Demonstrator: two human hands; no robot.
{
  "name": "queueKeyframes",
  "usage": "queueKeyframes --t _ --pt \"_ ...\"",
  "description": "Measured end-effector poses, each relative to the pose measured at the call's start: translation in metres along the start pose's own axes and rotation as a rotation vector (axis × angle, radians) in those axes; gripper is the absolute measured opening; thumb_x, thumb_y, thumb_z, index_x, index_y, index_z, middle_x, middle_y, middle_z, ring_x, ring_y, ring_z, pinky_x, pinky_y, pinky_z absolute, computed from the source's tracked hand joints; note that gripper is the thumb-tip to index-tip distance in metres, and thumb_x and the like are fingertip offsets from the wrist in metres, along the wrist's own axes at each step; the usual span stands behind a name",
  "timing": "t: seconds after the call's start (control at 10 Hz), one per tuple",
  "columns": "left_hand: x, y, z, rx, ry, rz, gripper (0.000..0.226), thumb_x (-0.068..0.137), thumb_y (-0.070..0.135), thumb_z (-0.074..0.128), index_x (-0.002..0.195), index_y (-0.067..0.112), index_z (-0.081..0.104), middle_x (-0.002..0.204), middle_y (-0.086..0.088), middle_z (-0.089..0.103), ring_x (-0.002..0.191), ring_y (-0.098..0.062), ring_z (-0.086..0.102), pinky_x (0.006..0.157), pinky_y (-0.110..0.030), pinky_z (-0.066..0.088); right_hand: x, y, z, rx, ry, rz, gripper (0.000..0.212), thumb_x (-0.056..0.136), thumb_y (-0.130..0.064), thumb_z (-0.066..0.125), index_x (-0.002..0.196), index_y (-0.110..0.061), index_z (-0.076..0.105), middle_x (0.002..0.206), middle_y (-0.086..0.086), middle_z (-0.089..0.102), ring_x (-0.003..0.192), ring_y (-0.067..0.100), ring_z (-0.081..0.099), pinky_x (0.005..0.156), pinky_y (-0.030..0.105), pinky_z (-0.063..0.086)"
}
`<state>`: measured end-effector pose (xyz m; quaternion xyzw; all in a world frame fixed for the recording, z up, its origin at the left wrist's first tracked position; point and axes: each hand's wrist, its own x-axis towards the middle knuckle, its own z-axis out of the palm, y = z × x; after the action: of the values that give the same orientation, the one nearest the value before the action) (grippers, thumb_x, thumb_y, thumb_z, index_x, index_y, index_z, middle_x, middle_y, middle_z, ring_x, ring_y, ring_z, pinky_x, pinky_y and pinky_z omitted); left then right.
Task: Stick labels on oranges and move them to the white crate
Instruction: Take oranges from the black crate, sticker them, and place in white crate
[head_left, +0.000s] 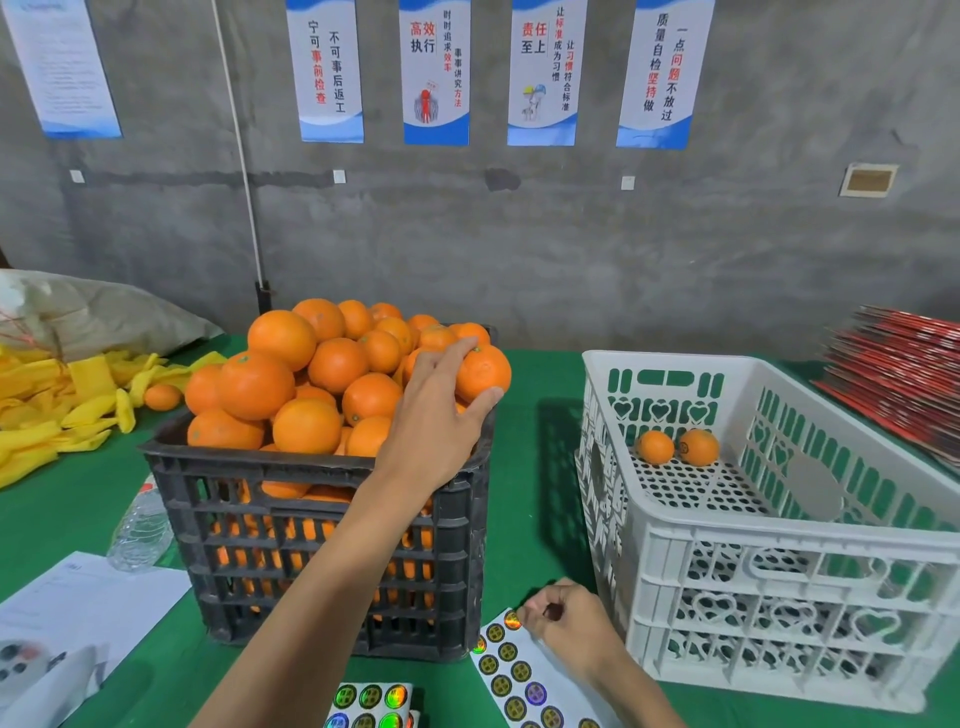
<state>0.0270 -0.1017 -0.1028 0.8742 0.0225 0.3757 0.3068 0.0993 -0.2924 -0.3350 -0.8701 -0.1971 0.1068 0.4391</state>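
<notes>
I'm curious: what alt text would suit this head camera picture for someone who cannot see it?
A person's left hand grips an orange atop a heaped black plastic crate, while the right hand pinches a round shiny label from a sticker sheet. A white plastic crate beside it holds two oranges.

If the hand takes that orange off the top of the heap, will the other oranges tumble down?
Maybe one or two. The oranges are round and heaped above the black crate rim. The left hand grips a top orange at the edge, so few rest on it.
</notes>
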Motion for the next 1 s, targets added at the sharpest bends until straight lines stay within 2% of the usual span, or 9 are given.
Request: queueKeyframes --t 0.1,0.2,0.3,0.4,0.5,0.6,0.7,0.9,1.0 --pt "0.0 0.0 0.0 -0.001 0.001 0.001 0.063 0.099 0.041 0.064 0.155 0.031 0.036 0.134 -0.001 0.046 0.105 -0.015 0.051 0.094 -0.028 0.046 0.0 0.001 -0.001 -0.009 0.0 -0.01 0.016 0.091 -0.026 0.075 0.079 -0.016 0.073 0.095 -0.005 0.065 0.086 0.004 0.067 0.079 0.007 0.049" --pt "-0.001 0.001 0.0 -0.001 -0.001 0.004 0.064 0.099 0.041 0.064 0.155 0.03 0.036 0.134 0.0 0.047 0.099 -0.011 0.051 0.093 -0.028 0.046 -0.002 -0.001 -0.003 -0.027 -0.028 -0.015 0.012 0.09 -0.019 0.07 0.079 -0.016 0.073 0.097 -0.004 0.064 0.088 0.006 0.065 0.084 0.013 0.05" --pt "-0.001 0.001 0.0 0.004 0.001 0.002 0.063 0.099 0.04 0.064 0.155 0.03 0.036 0.134 -0.001 0.047 0.104 -0.015 0.052 0.096 -0.033 0.048 -0.003 -0.004 -0.006 -0.045 -0.04 -0.009 0.01 0.088 -0.017 0.068 0.08 -0.017 0.074 0.098 -0.004 0.064 0.091 0.006 0.064 0.09 0.02 0.05" --pt "-0.001 0.002 0.0 0.009 -0.002 -0.002 0.063 0.099 0.04 0.064 0.155 0.03 0.036 0.135 -0.002 0.047 0.111 -0.021 0.053 0.098 -0.038 0.049 -0.004 -0.006 -0.008 -0.059 -0.06 -0.017 0.014 0.09 -0.013 0.062 0.082 -0.017 0.074 0.101 -0.004 0.063 0.095 0.007 0.064 0.094 0.02 0.05" --pt "-0.001 0.003 0.0 0.014 -0.002 -0.005 0.064 0.099 0.04 0.064 0.155 0.029 0.036 0.134 -0.003 0.047 0.111 -0.021 0.053 0.099 -0.04 0.049 -0.007 -0.001 -0.008 -0.047 -0.064 -0.07 0.018 0.096 -0.009 0.056 0.096 -0.018 0.072 0.107 -0.005 0.061 0.099 0.005 0.061 0.089 0.009 0.048" --pt "-0.001 0.003 0.0 0.019 -0.002 -0.008 0.064 0.099 0.04 0.064 0.155 0.029 0.036 0.135 -0.003 0.046 0.113 -0.022 0.053 0.1 -0.04 0.048 -0.011 0.006 -0.003 -0.046 -0.052 -0.115 0.017 0.095 -0.022 0.068 0.112 -0.017 0.069 0.105 -0.008 0.055 0.087 0.006 0.056 0.087 0.02 0.051" --pt "-0.001 0.003 0.001 0.023 -0.002 -0.008 0.064 0.099 0.04 0.064 0.155 0.029 0.035 0.137 -0.003 0.046 0.114 -0.022 0.053 0.101 -0.041 0.048 -0.017 0.008 0.003 -0.087 -0.026 -0.159 0.035 0.092 -0.04 0.071 0.118 -0.018 0.068 0.103 -0.014 0.05 0.087 0.007 0.053 0.088 0.024 0.048" --pt "-0.002 0.004 0.001 0.029 -0.003 -0.001 0.064 0.099 0.039 0.064 0.155 0.029 0.035 0.137 -0.003 0.046 0.115 -0.022 0.053 0.101 -0.041 0.048 -0.013 0.004 0.007 -0.142 0.061 -0.154 0.029 0.091 -0.042 0.072 0.095 -0.013 0.067 0.098 -0.008 0.05 0.083 0.01 0.053 0.086 0.029 0.049" --pt "-0.002 0.003 0.001 0.03 -0.003 0.001 0.064 0.099 0.04 0.064 0.155 0.029 0.035 0.136 -0.003 0.046 0.114 -0.02 0.052 0.101 -0.04 0.048 -0.011 0.001 0.008 -0.245 0.091 -0.17 0.034 0.094 -0.045 0.067 0.097 -0.011 0.071 0.1 -0.011 0.049 0.088 0.009 0.055 0.09 0.027 0.049"
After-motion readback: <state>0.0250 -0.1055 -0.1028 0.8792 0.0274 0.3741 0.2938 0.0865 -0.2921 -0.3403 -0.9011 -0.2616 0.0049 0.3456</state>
